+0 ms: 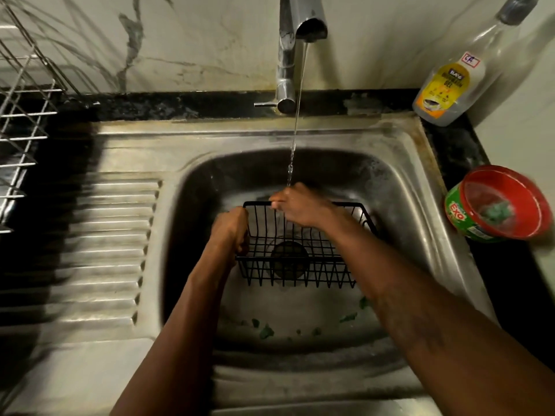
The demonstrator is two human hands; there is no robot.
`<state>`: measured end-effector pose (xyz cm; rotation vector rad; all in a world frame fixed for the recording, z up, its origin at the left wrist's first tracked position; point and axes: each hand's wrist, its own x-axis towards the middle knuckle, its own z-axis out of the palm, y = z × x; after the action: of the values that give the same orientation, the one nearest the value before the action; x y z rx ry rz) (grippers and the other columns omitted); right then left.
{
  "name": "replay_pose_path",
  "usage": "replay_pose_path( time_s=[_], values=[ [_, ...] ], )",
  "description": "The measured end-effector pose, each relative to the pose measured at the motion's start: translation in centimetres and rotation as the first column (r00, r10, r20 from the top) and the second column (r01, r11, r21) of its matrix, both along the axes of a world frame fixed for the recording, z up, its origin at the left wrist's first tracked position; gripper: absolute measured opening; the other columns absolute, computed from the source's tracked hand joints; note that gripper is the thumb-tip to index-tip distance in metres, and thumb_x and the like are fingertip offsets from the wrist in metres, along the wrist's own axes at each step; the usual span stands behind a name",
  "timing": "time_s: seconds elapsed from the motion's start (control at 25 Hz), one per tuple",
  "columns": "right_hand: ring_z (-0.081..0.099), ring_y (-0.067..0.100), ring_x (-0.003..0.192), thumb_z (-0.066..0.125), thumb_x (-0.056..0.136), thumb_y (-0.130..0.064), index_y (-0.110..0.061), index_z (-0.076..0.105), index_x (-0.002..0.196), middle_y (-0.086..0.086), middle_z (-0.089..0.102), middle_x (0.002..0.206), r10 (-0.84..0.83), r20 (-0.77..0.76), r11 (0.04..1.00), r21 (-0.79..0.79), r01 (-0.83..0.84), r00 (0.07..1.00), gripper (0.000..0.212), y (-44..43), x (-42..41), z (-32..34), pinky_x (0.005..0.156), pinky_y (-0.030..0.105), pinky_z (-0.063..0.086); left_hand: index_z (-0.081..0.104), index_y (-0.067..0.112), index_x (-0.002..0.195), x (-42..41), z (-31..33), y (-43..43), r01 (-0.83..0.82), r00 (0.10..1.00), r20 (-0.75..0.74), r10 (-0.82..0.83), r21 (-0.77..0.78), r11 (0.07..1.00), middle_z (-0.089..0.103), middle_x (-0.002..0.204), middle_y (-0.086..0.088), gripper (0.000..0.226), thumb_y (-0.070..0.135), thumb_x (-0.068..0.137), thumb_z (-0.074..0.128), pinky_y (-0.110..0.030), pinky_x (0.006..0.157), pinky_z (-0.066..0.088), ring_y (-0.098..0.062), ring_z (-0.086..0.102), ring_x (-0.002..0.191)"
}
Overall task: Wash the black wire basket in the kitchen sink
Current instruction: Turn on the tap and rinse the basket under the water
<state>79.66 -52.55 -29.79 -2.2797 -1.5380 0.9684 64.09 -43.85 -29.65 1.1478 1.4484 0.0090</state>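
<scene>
deep steel sink (399, 199) sunk in a dark worktop (456, 145), rounded walls on all four sides. open room between those walls and the black wire basket (300, 276) on the left, right and near sides. ridged drainboard (114, 235) flat to the left of the basin, partly in shadow. wire dish rack (21, 130) at the far left edge, well apart from the hands. tap (288, 55) rising from the back ledge against the veined wall (210, 40), spout high over the basin, thin water stream (297, 121) falling straight down. on the right ledge, a clear gel bottle (450, 82) with a yellow label at the back corner, and nearer, a red tub (498, 205) with a green label and something green inside; both outside the basin.

both forearms bare, reaching in from the near edge and converging over the basin. left hand (231, 229) knuckles up, fingers curled over the basket's left rim, gripping the wire. right hand (300, 207) stretched further, forearm crossing the basket's right side, fingers curled round the far rim wire, back of the hand right under the falling water.

basket low inside the basin, roughly centred, open side up, held between the two hands, directly over the drain (289, 259), visible through the mesh. resting on the basin floor or lifted just off it: cannot tell. green scraps (265, 331) scattered on the basin floor by the near wall, apart from the basket.
</scene>
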Motion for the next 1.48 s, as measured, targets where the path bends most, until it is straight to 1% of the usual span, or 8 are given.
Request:
replay_pose_path(
  time_s=[0.24,0.36,0.56,0.76,0.92,1.12,1.32,1.48],
  values=[
    [0.064,0.02,0.097,0.051,0.104,-0.033,-0.026,0.071,0.112,-0.001,0.07,0.109,-0.151,0.061,0.988,-0.011,0.152,0.987,0.023,-1.7,3.8,-0.1,0.087,0.038,0.054,0.042,0.02,0.066,-0.9,0.4,1.9,-0.112,0.993,0.04,0.112,0.004,0.994,0.03,0.053,0.002,0.033,0.021,0.099,0.044,-0.02,0.036,0.023,-0.012,0.026,0.036],
    [0.063,0.02,0.079,0.051,0.105,-0.025,-0.027,0.065,0.081,-0.002,0.065,0.085,-0.129,0.081,0.99,-0.052,0.133,0.988,0.027,-3.0,4.4,0.5,0.069,0.031,0.048,0.042,0.02,0.066,-1.0,0.2,1.9,-0.084,0.996,0.0,0.084,0.004,0.996,0.031,0.054,0.002,0.032,0.023,0.098,0.043,-0.023,0.038,0.025,-0.014,0.028,0.041],
    [0.058,0.018,0.07,0.044,0.107,-0.023,-0.031,0.056,0.084,0.004,0.06,0.082,-0.019,-0.008,0.999,0.03,0.019,1.0,0.027,2.5,-2.6,-0.1,0.066,0.038,0.052,0.043,0.017,0.066,-0.6,-0.2,1.2,-0.001,1.0,-0.011,0.001,0.034,0.999,0.033,0.051,0.0,0.027,0.017,0.093,0.043,-0.025,0.041,0.025,-0.016,0.03,0.042],
    [0.065,0.015,0.092,0.049,0.106,-0.029,-0.025,0.069,0.119,0.0,0.071,0.107,-0.041,-0.008,0.999,0.001,0.041,0.999,0.024,-0.5,1.0,-0.5,0.086,0.036,0.053,0.05,0.016,0.075,-0.6,0.0,1.0,0.024,1.0,0.017,-0.023,-0.033,0.999,0.039,0.058,0.0,0.028,0.026,0.101,0.044,-0.027,0.042,0.028,-0.015,0.033,0.045],
    [0.067,0.015,0.099,0.051,0.105,-0.028,-0.024,0.071,0.121,-0.001,0.074,0.112,-0.119,0.058,0.992,-0.037,0.121,0.991,0.026,-4.4,4.5,-0.9,0.095,0.041,0.053,0.058,0.013,0.091,0.3,-0.5,0.3,0.098,0.994,-0.041,-0.097,0.028,0.995,0.047,0.072,-0.003,0.028,0.032,0.104,0.043,-0.027,0.043,0.033,-0.014,0.041,0.053],
    [0.068,0.023,0.097,0.049,0.106,-0.025,-0.019,0.066,0.129,0.01,0.071,0.113,-0.072,-0.01,0.997,-0.001,0.072,0.997,0.029,-0.9,1.4,-0.5,0.089,0.04,0.056,0.059,0.01,0.1,1.4,-1.2,-0.3,0.197,0.98,-0.054,-0.194,0.059,0.979,0.051,0.076,-0.005,0.031,0.036,0.105,0.043,-0.024,0.037,0.034,-0.014,0.043,0.053],
    [0.064,0.02,0.081,0.045,0.106,-0.02,-0.025,0.07,0.112,0.005,0.07,0.097,-0.013,0.173,0.997,0.071,0.001,0.985,0.026,0.6,-0.7,-0.5,0.078,0.043,0.058,0.057,0.01,0.094,2.2,-1.4,-1.1,0.259,0.966,-0.008,-0.259,0.047,0.965,0.048,0.066,-0.004,0.028,0.031,0.105,0.042,-0.025,0.039,0.034,-0.015,0.042,0.047],
    [0.065,0.017,0.08,0.045,0.107,-0.028,-0.03,0.07,0.114,0.002,0.071,0.095,-0.073,0.15,0.994,0.093,0.059,0.986,0.027,0.0,-0.7,-0.6,0.077,0.04,0.057,0.056,0.011,0.093,2.2,-1.4,-0.9,0.17,0.983,0.075,-0.17,-0.004,0.985,0.045,0.063,-0.001,0.024,0.031,0.102,0.047,-0.023,0.036,0.031,-0.014,0.039,0.045]
  ],
)
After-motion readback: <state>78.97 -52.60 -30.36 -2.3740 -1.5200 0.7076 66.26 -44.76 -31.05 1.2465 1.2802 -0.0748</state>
